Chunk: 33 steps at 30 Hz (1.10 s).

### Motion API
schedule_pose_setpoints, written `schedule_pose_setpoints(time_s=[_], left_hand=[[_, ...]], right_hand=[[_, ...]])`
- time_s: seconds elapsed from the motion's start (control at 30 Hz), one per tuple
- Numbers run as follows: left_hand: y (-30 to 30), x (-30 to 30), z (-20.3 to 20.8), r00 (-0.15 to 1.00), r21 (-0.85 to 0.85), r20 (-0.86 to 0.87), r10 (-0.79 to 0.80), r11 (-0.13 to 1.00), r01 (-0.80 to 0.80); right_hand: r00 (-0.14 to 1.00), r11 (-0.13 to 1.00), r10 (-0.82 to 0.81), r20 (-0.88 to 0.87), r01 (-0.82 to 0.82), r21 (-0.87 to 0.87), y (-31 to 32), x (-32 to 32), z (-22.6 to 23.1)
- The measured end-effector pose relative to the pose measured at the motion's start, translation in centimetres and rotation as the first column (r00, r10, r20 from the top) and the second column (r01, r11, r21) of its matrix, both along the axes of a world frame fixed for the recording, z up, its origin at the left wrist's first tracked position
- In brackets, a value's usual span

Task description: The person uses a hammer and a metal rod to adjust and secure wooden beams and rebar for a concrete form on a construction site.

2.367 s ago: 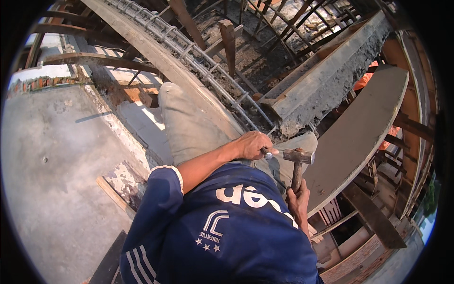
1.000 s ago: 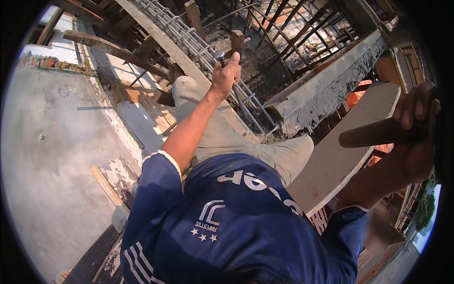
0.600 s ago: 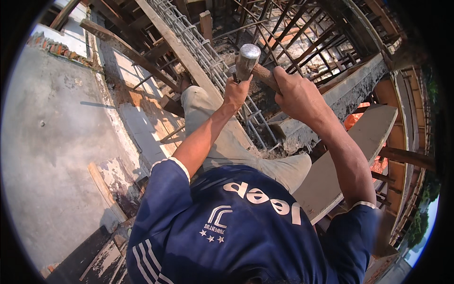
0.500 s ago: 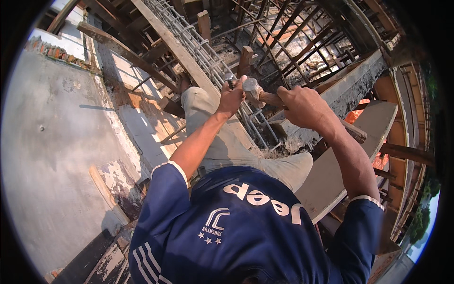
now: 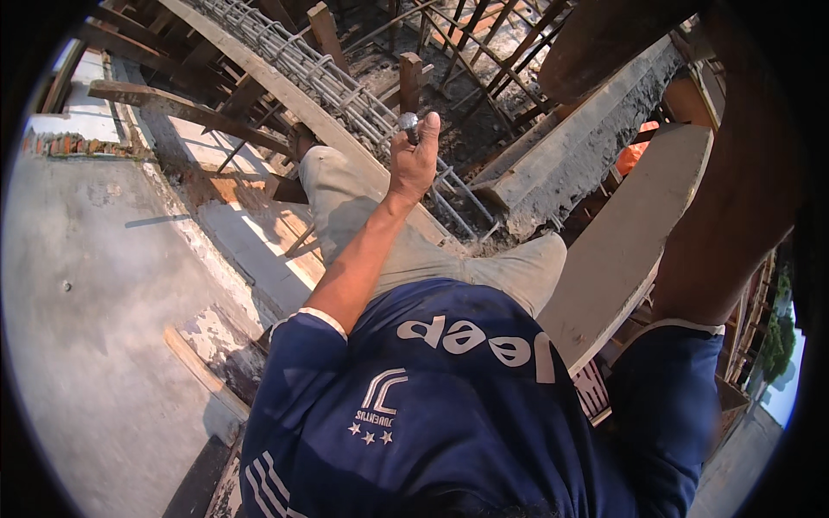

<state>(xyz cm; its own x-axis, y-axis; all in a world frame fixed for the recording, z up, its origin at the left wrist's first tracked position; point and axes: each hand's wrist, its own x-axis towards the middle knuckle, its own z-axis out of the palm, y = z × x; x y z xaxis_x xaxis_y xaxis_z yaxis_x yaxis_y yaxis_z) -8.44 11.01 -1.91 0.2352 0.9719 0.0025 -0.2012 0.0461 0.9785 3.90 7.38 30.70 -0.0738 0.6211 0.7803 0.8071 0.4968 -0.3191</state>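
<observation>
My left hand [image 5: 412, 166] is closed around a steel chisel [image 5: 408, 126], whose rounded, battered head sticks up beside my thumb. The chisel's lower end is hidden by the hand. Bundled steel reinforcing bars [image 5: 338, 84] run just beyond and below this hand, along a long wooden board [image 5: 289, 73]. My right hand [image 5: 596, 47] is raised high at the upper right, close to the camera, dark and curled. The hammer it held half a second ago is out of sight now.
A rough concrete beam [image 5: 587, 142] lies along timber to the right. A wide grey plank [image 5: 635, 237] slants beside my knee. An upright wooden stake [image 5: 410, 82] stands ahead. At left are a grey concrete wall [image 5: 95, 250] and a timber brace [image 5: 186, 112].
My right hand has swung up and right, away from the chisel, taking the hammer out of view. My left hand keeps its hold on the chisel. The whole view has shifted slightly.
</observation>
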Motion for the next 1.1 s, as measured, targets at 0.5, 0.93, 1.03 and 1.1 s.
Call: schedule_pose_setpoints(time_s=[0.5,0.93,1.03,1.1], left_hand=[[-1.4,-0.1,-0.4,0.942,-0.045,0.153,-0.300,0.950,0.310],[-5.1,-0.6,-13.3,0.912,0.474,-0.406,-0.065,0.838,0.271],[-5.1,-1.0,-7.0,0.883,0.061,-0.283,-0.375,0.912,0.406],[-3.7,-2.2,-5.7,0.935,-0.069,-0.070,-0.347,0.937,0.343]], right_hand=[[0.989,0.970,-0.062,0.134,0.092,-0.225,-3.2,1.6,2.3],[0.926,0.496,0.260,0.274,0.115,-0.861,-6.7,3.0,-16.7],[0.988,0.624,0.017,0.153,0.109,-0.774,-7.0,4.2,-12.3],[0.996,0.710,-0.071,0.055,0.089,-0.699,-6.5,5.0,-8.3]])
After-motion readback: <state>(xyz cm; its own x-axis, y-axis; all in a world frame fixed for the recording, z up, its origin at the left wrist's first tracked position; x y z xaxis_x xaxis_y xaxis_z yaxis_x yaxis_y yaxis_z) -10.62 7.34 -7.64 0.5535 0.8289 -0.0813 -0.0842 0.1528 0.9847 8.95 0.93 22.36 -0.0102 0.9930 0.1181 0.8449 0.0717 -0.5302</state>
